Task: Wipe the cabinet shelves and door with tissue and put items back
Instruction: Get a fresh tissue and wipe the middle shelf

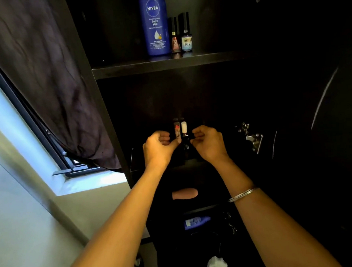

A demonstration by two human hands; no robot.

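Both my hands reach into the dark cabinet at the middle shelf. My left hand (158, 147) pinches a small bottle with a red-marked cap (177, 130). Right beside it, my right hand (207, 143) pinches a small dark bottle with a white cap (184, 131). The two bottles stand upright and side by side. On the upper shelf (127, 69) stand a tall blue lotion bottle (154, 24) and two small dark-capped bottles (175, 36) (186, 33). A crumpled white tissue (217, 265) lies low down in the cabinet.
A pink tube (185, 193) and a blue pack (197, 222) lie on lower shelves. The open cabinet door (322, 105) with metal hinges (253, 139) is to the right. A window with a dark curtain (52, 82) is on the left.
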